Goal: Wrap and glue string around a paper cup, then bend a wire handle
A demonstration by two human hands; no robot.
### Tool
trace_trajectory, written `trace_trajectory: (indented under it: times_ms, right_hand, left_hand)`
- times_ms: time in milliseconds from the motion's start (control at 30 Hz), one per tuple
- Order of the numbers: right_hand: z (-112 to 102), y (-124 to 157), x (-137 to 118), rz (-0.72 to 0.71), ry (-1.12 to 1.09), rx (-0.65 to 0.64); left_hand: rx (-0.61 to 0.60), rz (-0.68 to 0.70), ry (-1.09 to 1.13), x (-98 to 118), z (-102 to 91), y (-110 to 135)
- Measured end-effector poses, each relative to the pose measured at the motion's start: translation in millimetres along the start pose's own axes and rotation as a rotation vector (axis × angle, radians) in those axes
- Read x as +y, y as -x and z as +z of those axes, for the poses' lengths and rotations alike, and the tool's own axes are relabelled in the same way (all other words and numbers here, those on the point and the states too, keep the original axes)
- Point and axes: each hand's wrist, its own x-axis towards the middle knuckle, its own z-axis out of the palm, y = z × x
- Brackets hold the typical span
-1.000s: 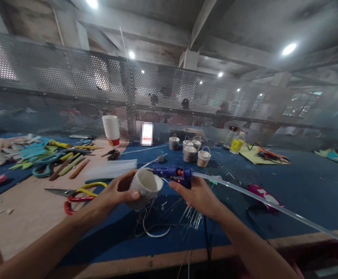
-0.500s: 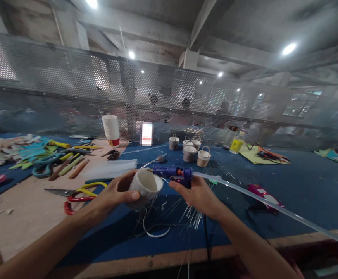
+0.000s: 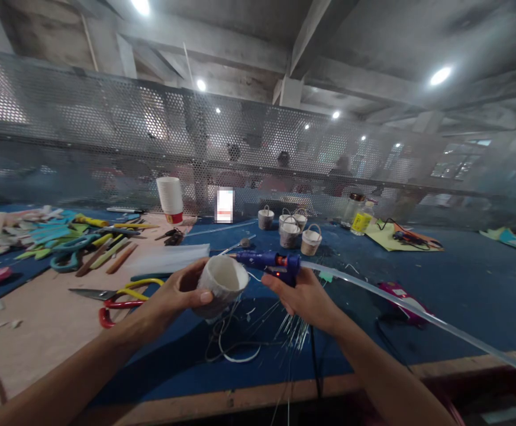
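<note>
A whitish cup is tilted in my left hand, its opening facing up and toward me, the thumb lying on its near side. My right hand is wrapped round the grip of a blue glue gun, which has a small red light lit. The gun's nozzle points left, just behind the cup's far rim; whether it touches the cup is hidden. From the gun's rear a long clear glue stick runs out to the right. Below the cup lies a loose white cord.
Small handled buckets stand behind the gun. Red-and-yellow scissors, teal scissors and a stack of paper cups are on the left. A magenta object, a jar and a yellow-labelled bottle are on the right.
The glue gun and my right hand have shifted slightly right, drawing the nozzle back along the cup's rim. The cup and my left hand have hardly moved.
</note>
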Motion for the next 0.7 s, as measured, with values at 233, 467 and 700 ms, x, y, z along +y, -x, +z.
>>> trace_trajectory:
  times_ms: [233,467,700]
  right_hand:
    - [-0.2,-2.8,-0.2,-0.005,0.001,0.0]
    - [-0.5,-0.7,-5.6,0.002,-0.03,-0.03]
    - [-0.6,-0.3,-4.5,0.001,-0.027,-0.034]
  left_hand:
    - [0.0,0.011,-0.002,0.3,2.9,0.3]
    - [-0.027,-0.007,0.013,0.7,2.4,0.4]
    - [-0.008,-0.003,0.004,-2.8,0.8,-0.6]
